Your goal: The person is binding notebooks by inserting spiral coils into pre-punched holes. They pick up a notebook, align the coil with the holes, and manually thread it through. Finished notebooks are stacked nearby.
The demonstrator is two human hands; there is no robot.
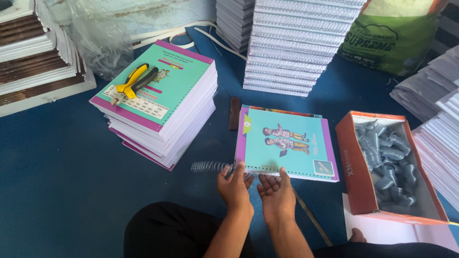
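Observation:
A teal notebook (pixel 287 141) with a purple edge and a cartoon cover lies on the blue floor in front of me. A metal spiral coil (pixel 210 166) sticks out to the left of its punched near edge. My left hand (pixel 235 186) rests on the near left corner of the notebook, fingers on the coil where it enters the holes. My right hand (pixel 275 191) lies right beside it, palm partly up, fingertips touching the same punched edge.
A stack of unbound teal notebooks (pixel 162 110) stands at left, with yellow-and-black pliers (pixel 134 82) on top. Bound spiral books (pixel 291 43) are piled behind. An orange cardboard box (pixel 354 162) of coils sits at right, next to paper stacks (pixel 440 153). A green sack (pixel 392 38) is at the back.

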